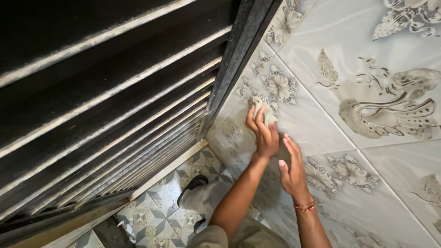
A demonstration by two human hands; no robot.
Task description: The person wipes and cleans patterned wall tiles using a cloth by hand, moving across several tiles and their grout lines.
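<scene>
Head view, looking down a tiled wall beside a dark louvred door. Item: left hand (265, 133), fingers curled around a small grey-beige cloth (263, 108), pressing it flat to the wall (321, 124) just at the 3 o'clock side of the door frame (234, 64); cloth sits on a flower motif, at 12 o'clock from the knuckles. Item: right hand (293, 167), fingers together and lightly bent, palm laid toward the tile at 5 o'clock from the left; it holds nothing that shows; red thread bracelet (305, 206) at the wrist. Item: door slats (105, 92), pale dust along every edge. Item: patterned floor (156, 211) below, a dark shoe (193, 183) at 7 o'clock from the hands. Handling note, by judgement: keep the cloth bunched and flat under the fingertips, rub in short overlapping strokes, follow the grout line and the seam at the frame where grime likely collects, brace with the free palm.
</scene>
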